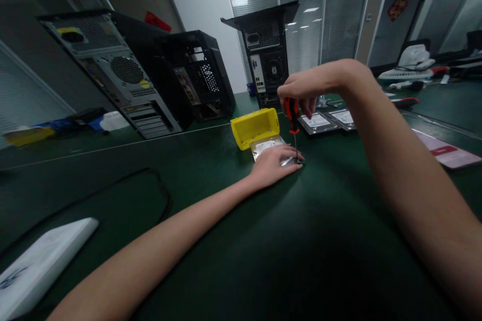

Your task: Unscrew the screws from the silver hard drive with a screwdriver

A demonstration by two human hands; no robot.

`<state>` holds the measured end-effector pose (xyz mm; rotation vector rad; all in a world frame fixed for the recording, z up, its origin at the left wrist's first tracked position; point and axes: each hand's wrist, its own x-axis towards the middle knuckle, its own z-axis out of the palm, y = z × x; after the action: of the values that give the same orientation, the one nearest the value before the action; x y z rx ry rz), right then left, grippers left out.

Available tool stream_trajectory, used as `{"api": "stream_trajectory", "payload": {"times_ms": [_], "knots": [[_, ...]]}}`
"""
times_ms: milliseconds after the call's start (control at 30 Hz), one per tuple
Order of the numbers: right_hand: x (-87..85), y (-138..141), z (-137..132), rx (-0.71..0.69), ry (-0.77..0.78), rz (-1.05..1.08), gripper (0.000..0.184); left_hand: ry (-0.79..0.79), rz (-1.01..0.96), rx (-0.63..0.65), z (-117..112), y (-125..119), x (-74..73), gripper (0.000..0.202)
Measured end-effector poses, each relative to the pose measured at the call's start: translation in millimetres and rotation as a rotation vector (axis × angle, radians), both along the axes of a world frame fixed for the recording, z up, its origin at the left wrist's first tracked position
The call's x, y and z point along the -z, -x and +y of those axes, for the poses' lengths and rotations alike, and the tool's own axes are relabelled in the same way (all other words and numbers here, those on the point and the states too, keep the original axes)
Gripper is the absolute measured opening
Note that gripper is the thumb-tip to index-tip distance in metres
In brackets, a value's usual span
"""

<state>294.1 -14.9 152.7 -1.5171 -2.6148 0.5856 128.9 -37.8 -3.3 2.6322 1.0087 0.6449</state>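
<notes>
A silver hard drive (265, 146) lies flat on the dark green table (233, 220), just in front of a yellow plastic box (255, 127). My left hand (274, 163) rests on the drive's near part, fingers stretched out and pressed down on it. My right hand (301, 91) is closed round the red-and-black handle of a screwdriver (292, 119). The screwdriver stands upright, its tip down at the drive's right corner beside my left fingertips.
Two more hard drives (328, 120) lie behind my right hand. Three open computer cases (113, 67) (199, 75) (268, 55) stand along the back. A black cable (113, 185) loops at left, a white box (37, 266) sits near left, papers (444, 150) lie at right.
</notes>
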Motion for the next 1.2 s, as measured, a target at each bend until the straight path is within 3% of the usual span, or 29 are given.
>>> {"api": "stream_trajectory", "payload": {"times_ms": [100, 233, 633, 867, 1067, 1200], "knots": [[-1.6, -0.8, 3.7, -0.045, 0.003, -0.013, 0.044, -0.002, -0.001, -0.001, -0.7, 0.0, -0.6, 0.025], [-2.8, -0.2, 4.9, -0.015, -0.014, 0.005, 0.041, 0.001, 0.000, 0.008, -1.7, -0.2, -1.7, 0.025], [-4.6, 4.5, -2.2, -0.124, -0.072, -0.053, 0.052, -0.002, 0.003, 0.014, -1.3, -0.8, -1.7, 0.025], [-0.5, 5.1, -2.3, -0.043, -0.066, 0.021, 0.060, -0.008, 0.002, 0.013, -1.5, -0.3, -2.0, 0.027], [-1.6, 3.2, -0.3, -0.061, -0.013, 0.005, 0.043, 0.005, 0.002, -0.004, -2.2, -0.4, -1.8, 0.027], [-3.9, 3.7, 0.0, -0.082, 0.009, -0.007, 0.043, 0.000, 0.001, 0.009, -1.9, -0.5, -1.6, 0.026]]}}
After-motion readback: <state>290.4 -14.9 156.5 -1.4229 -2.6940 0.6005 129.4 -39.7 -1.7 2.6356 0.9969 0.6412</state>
